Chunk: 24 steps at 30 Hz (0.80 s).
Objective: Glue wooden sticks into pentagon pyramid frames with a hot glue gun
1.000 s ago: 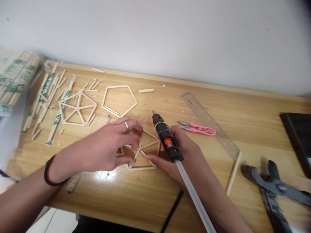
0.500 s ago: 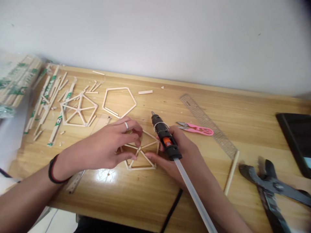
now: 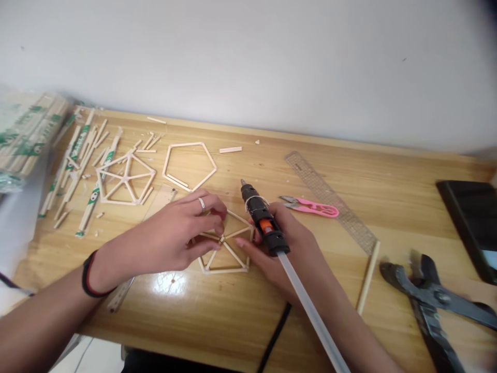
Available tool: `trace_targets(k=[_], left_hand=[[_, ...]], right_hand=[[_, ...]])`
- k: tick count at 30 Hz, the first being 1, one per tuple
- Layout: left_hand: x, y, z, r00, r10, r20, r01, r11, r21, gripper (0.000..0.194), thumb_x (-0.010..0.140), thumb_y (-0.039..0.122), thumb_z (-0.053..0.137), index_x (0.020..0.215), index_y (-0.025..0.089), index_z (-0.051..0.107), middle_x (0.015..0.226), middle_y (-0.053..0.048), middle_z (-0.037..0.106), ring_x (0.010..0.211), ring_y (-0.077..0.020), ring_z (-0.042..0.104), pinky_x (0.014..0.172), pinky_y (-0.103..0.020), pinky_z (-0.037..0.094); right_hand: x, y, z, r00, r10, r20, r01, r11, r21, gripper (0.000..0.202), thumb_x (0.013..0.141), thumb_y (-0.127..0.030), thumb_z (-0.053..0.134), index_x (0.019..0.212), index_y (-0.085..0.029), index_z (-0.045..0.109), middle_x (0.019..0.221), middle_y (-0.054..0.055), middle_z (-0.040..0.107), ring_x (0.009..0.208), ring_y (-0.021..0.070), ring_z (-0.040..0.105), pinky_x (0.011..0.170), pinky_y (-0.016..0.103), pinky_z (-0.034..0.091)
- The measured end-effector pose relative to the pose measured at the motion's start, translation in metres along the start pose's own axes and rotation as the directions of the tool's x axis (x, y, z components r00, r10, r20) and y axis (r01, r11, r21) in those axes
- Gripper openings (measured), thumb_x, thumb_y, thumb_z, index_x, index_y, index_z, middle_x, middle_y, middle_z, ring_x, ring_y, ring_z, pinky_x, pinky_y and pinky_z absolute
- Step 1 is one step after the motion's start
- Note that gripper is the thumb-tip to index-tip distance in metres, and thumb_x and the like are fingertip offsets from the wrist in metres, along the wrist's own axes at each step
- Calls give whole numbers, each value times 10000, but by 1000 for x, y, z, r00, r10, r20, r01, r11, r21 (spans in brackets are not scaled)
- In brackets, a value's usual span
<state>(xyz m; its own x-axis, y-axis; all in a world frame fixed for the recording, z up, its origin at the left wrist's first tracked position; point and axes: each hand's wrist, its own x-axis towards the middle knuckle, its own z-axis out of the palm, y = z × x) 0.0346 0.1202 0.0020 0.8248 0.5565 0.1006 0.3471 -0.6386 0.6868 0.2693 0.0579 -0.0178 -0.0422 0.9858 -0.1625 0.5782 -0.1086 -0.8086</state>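
A pentagon frame of wooden sticks with inner spokes (image 3: pixel 227 271) lies on the table under both hands. My left hand (image 3: pixel 182 230) is over its left side, thumb and index finger closed about a wooden stick (image 3: pixel 207 235) near the centre where the spokes meet. Gripped in my right hand (image 3: pixel 293 246) is a black hot glue gun (image 3: pixel 256 204), its nozzle pointing up and away and a long clear glue stick (image 3: pixel 310 308) coming out of its back. The right thumb is stretched towards the frame's middle. My left fingers hide part of the frame.
Behind lie a plain pentagon frame (image 3: pixel 190 144) and another spoked one (image 3: pixel 126 178). Loose and wrapped chopsticks (image 3: pixel 89 202) are at left. To the right are pink thread snips (image 3: pixel 316 207), a clear ruler (image 3: pixel 330 199), a wooden stick (image 3: pixel 368 277), pliers (image 3: pixel 438 298) and a black device (image 3: pixel 469 223).
The right thumb has lifted slightly off the spoke near the frame's centre. The left hand keeps almost the same place, and the view has shifted a little.
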Motion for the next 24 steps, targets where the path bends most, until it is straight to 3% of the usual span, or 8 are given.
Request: trace_targets(k=[15,21,24], left_hand=[[-1,0,5,999,15,-31,-14,999,35,102,1032,157,618,987,171,708,1122,-79,671,1040,-184,636,914,-312,503],[1,-1,9,996,41,-81,-35,997,73,115,1035,167,625,993,164,732,1072,-82,689,988,-186,650,907,-321,505],[2,-2,11,992,58,-114,-49,995,84,133,1032,168,636,972,162,755,1056,-84,700,969,-185,657,890,-319,506]], right_hand=[[0,0,1,999,-27,-41,26,999,-19,145,888,-291,698,960,-248,580,805,-9,683,686,187,616,620,286,462],[-1,0,0,999,-29,-45,28,999,-16,142,907,-321,686,926,-248,565,780,-15,669,661,179,605,601,280,462],[-2,0,0,999,-24,-42,24,1000,-3,141,874,-258,698,940,-252,573,787,-22,674,665,178,611,607,280,468]])
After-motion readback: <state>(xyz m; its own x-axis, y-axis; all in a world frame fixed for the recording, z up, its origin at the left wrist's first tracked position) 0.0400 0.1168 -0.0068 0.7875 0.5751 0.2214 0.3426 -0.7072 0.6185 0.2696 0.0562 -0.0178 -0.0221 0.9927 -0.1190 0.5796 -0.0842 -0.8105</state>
